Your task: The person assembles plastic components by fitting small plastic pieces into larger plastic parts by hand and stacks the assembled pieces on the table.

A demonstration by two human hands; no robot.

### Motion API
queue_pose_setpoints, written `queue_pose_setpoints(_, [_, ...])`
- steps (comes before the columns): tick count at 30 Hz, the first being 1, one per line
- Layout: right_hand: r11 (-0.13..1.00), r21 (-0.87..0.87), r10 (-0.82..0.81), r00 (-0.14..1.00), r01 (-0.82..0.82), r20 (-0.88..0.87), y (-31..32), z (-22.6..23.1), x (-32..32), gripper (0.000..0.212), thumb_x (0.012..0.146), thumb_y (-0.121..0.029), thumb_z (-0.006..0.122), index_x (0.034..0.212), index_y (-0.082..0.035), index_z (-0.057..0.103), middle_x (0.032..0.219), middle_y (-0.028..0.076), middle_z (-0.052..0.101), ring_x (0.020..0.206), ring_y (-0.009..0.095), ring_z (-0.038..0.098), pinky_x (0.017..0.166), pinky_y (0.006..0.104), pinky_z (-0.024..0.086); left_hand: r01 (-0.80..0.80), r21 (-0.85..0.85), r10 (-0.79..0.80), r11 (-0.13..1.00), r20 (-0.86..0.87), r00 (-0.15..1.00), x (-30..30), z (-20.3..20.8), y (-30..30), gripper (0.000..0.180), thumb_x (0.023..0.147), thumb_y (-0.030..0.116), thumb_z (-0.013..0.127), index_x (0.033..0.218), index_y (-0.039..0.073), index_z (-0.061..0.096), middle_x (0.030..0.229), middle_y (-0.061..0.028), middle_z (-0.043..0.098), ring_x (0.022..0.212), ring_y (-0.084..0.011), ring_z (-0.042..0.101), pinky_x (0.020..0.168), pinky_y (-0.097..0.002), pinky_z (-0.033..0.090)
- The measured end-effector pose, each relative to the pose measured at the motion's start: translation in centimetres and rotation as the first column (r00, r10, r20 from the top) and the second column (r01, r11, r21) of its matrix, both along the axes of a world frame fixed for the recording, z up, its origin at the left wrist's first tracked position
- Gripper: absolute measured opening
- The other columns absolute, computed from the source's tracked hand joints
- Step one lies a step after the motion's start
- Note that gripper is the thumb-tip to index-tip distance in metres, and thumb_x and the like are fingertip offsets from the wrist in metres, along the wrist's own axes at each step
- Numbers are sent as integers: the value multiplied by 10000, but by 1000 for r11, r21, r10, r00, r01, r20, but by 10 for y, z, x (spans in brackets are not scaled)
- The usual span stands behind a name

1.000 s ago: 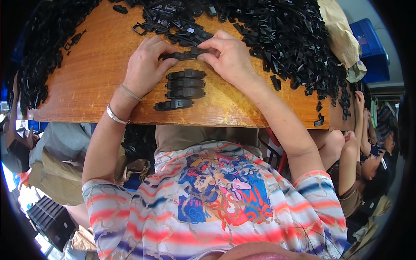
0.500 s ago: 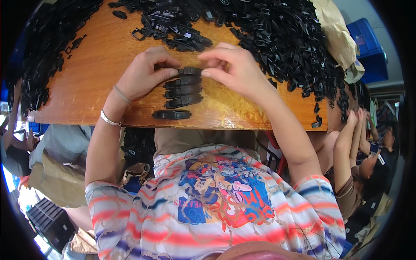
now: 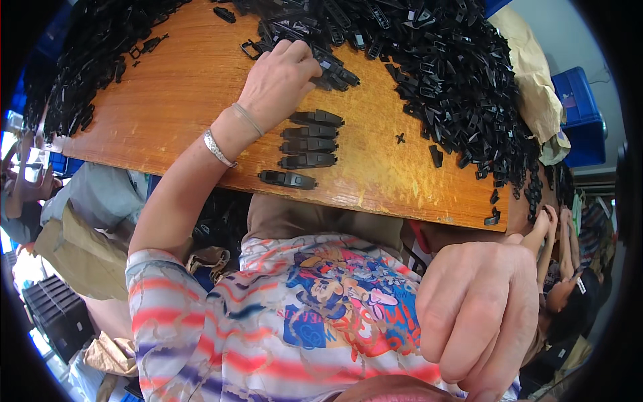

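Wooden table, heaped black plastic clips across frame top | my left hand upper centre, fingers curled into the heap | five-clip row just beside it | my right hand lower right, loosely curled, contents unclear.

Black plastic clips: five flat elongated pieces laid side by side in a short column near the wooden desk's front edge, adjoining a large loose heap of clips behind.
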State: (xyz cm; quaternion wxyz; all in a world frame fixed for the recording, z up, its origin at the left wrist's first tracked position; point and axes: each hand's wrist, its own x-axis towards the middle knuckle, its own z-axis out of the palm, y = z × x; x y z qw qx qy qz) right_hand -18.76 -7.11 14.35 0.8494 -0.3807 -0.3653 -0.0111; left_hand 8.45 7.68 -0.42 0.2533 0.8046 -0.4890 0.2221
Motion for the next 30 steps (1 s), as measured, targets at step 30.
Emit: queue_pose_setpoints(30, [-728,-574,-420,418,375,806,-150,-117,126,192,966,-187,801,1121,-76,826,1127,132,729,949,378,776,839,487,633,9,-218,-177,976,-767,616,-15,-1,14,351,949,-47,749,1296,-30,697,1205,-98,764,1185,-190,736,1081,-344,567])
